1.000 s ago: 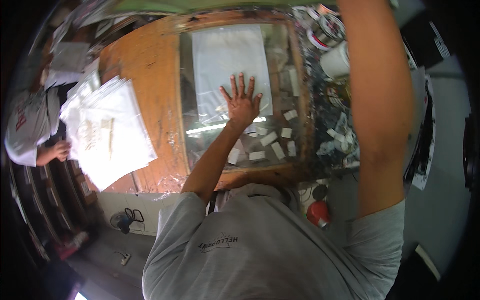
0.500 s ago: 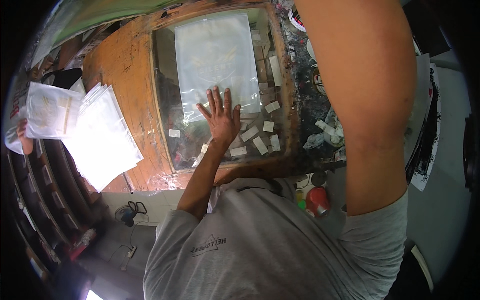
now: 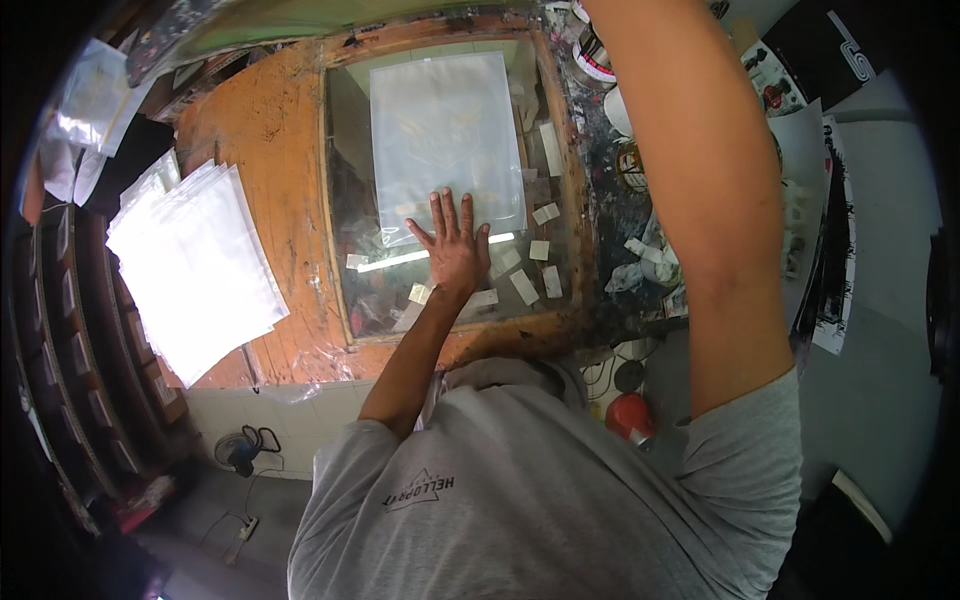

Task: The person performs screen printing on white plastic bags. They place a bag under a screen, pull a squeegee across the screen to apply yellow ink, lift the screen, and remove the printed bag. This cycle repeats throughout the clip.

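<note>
My left hand (image 3: 458,262) is open, palm down with fingers spread. Its fingertips touch the near edge of a frosted plastic bag (image 3: 445,130), which lies flat on a glass panel (image 3: 375,300). Faint yellowish marks show in the middle of the bag. My right arm (image 3: 690,150) is raised and reaches out past the top of the picture, so my right hand cannot be seen. Across the far side of the panel hangs the edge of a green-topped frame (image 3: 290,38).
A stack of plastic bags (image 3: 200,280) lies on the wooden table (image 3: 250,130). At far left, a co-worker's arm (image 3: 32,195) is by a printed bag (image 3: 95,100). Tins (image 3: 592,62) and crumpled scraps (image 3: 645,265) crowd the dark right side. Shelves (image 3: 75,340) stand at left.
The co-worker's printed bag has moved up and away from the stack at far left. My view has shifted slightly; my left hand stays spread at the bag's near edge.
</note>
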